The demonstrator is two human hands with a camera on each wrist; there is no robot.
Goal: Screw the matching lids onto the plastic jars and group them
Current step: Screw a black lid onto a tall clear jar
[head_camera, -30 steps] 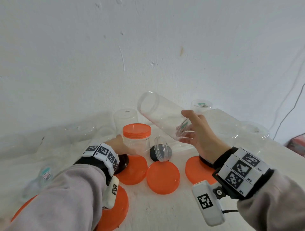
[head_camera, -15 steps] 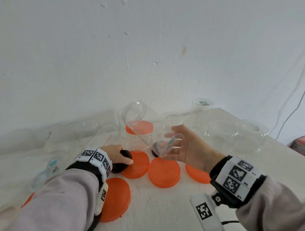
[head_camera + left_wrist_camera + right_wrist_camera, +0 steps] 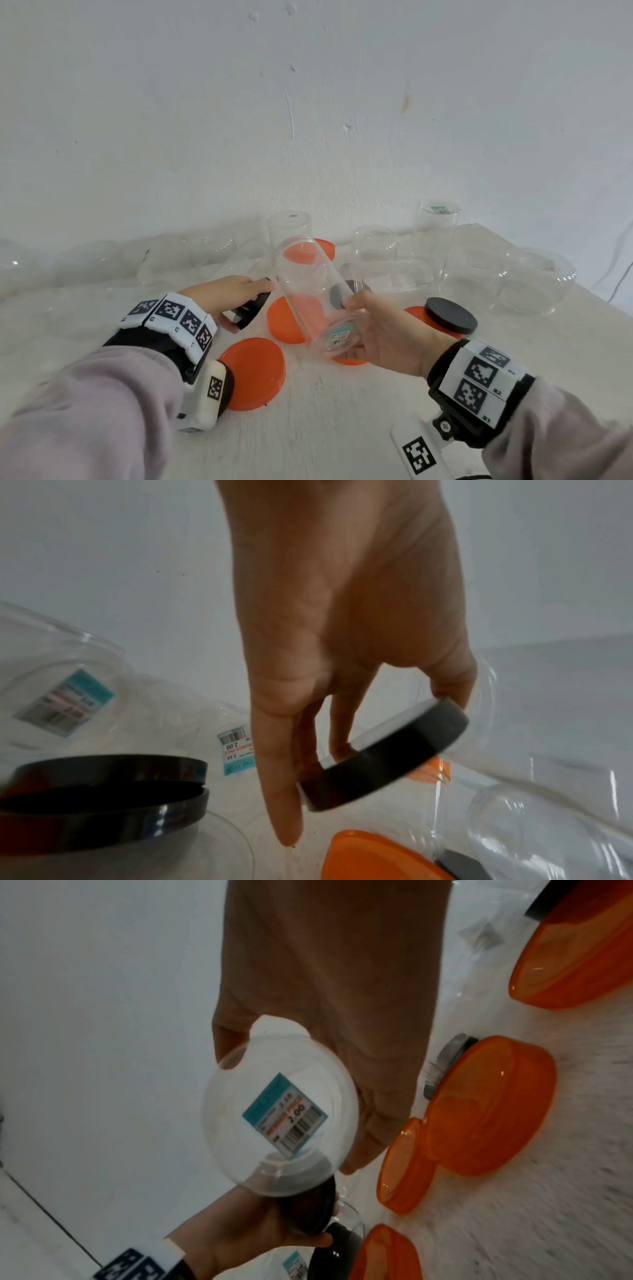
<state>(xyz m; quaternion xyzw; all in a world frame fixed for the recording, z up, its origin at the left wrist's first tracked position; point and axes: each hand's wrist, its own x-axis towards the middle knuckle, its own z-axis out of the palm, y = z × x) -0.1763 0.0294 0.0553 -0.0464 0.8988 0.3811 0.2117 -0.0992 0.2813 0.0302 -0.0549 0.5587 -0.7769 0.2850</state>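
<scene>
Starting at your left: your left hand [image 3: 226,297] has its fingers curled round a small black lid [image 3: 383,756], gripping it by the rim and holding it tilted just above the worktop [image 3: 342,428], close beside the orange lids [image 3: 255,373] lying there. In the middle, the tall clear jar [image 3: 308,291] is off the worktop and leaning, mouth up and away from you, labelled base towards you. On the right, your right hand [image 3: 387,335] is wrapped round that jar near its base, fingers closed on its wall.

You look to be at the pairing step: lid in one hand, jar in the other, not yet joined. Next you would need to bring the lid square onto the jar's mouth before turning, so the threads catch evenly. Whether this black lid fits that mouth can't be told from here. One jar [image 3: 318,246] with an orange lid stands behind; the other clear jars [image 3: 472,274] along the wall are uncapped.
</scene>
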